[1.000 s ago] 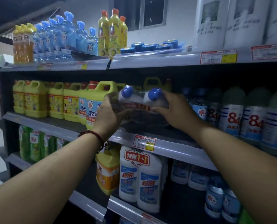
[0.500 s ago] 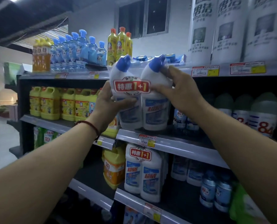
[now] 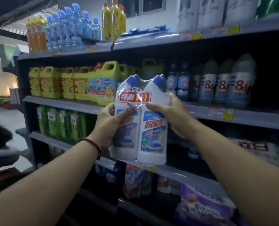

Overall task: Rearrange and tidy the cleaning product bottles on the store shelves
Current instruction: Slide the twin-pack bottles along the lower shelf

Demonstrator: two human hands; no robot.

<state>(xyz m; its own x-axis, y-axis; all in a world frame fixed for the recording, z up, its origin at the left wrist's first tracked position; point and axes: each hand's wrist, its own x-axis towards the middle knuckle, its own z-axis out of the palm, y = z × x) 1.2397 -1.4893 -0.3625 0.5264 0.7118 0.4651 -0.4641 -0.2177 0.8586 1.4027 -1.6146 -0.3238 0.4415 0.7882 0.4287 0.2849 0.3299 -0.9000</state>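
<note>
A shrink-wrapped twin pack of white toilet-cleaner bottles (image 3: 151, 137) with blue caps and a red 1+1 sticker is held upright in the air in front of the shelves. My left hand (image 3: 109, 123) grips its left side, thumb across the front. My right hand (image 3: 171, 115) grips its right side, thumb on the front near the sticker. The pack hangs level with the second and third shelves, clear of both.
The middle shelf (image 3: 67, 104) carries yellow jugs (image 3: 52, 82) on the left and grey 84 bottles (image 3: 225, 84) on the right. Green refill pouches (image 3: 60, 123) stand one shelf lower. Blue and yellow bottles (image 3: 70, 26) line the top shelf. Pouches and packs fill the lower shelves.
Both hands pulled the twin pack out of the middle shelf, stood it upright, and brought it down and toward me. The view has shifted lower along the shelves.
</note>
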